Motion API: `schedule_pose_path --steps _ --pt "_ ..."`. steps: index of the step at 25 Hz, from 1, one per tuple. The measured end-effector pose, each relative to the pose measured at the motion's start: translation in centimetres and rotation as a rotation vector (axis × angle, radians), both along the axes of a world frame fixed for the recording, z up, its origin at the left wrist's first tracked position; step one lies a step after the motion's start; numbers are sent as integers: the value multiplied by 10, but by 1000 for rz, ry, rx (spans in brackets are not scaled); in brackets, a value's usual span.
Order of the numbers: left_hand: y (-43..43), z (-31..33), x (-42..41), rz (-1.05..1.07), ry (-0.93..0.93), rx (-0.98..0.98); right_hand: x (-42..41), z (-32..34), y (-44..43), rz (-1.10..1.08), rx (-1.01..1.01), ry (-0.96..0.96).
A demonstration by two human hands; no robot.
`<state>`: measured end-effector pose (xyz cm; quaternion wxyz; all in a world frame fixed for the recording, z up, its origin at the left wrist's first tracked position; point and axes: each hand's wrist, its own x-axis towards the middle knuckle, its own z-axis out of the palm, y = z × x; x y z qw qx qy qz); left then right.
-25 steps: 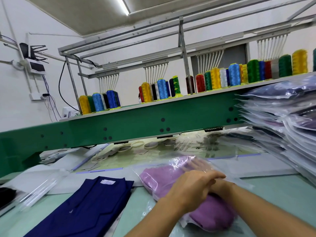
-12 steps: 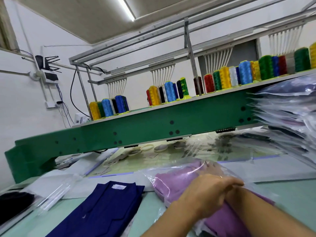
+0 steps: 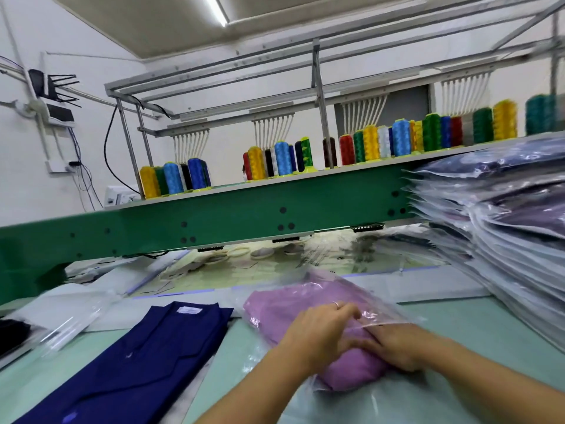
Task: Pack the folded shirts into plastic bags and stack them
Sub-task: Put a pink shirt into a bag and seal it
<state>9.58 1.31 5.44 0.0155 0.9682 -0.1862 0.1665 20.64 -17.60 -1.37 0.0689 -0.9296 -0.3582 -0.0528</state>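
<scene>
A folded pink shirt (image 3: pixel 275 313) is seen on the table (image 3: pixel 489 325), mostly inside a clear plastic bag (image 3: pixel 382 312), between a navy shirt (image 3: pixel 146 356) and a stack of bagged shirts (image 3: pixel 504 255). The bag's open edge is pinched by the curled fingers of the left hand (image 3: pixel 321 335). The shirt's near end is pressed by the straight fingers of the right hand (image 3: pixel 397 347).

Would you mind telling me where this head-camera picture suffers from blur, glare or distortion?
Head view: the wide lens bows the green beam; blur smears the stack of bagged shirts at right and the loose bags at left; glare glints on the plastic bag over the pink shirt; the ceiling light is blown out.
</scene>
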Motion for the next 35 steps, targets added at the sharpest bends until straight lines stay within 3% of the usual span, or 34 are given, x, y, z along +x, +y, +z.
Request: schedule_pose_path --steps 3,6,9,12,19,22,25,27,31,33,35 --pt "5 -28 -15 182 132 69 -19 -12 -34 59 15 -114" --pt "15 -53 -30 243 229 1 -32 -13 -64 19 27 -349" --pt "21 -59 -42 223 236 -123 -24 -9 -71 -42 122 -349" --pt "23 -63 -48 205 175 -144 -16 -5 -69 -70 115 -250" --pt "58 -51 -63 305 -126 -124 -31 5 -45 34 271 -350" --pt "79 -43 -70 313 -114 -83 -48 12 -46 169 272 -434" --pt "93 -49 -80 245 108 -70 -62 1 -52 166 134 -278" --pt "99 -54 -87 209 278 -156 -71 -6 -57 175 75 -65" --pt "109 -40 -87 197 558 -378 -71 11 -62 220 229 459" --pt "108 -33 -77 240 511 -367 -63 18 -58 132 347 491" --pt "104 -31 -60 316 319 -327 -49 21 -45 6 435 319"
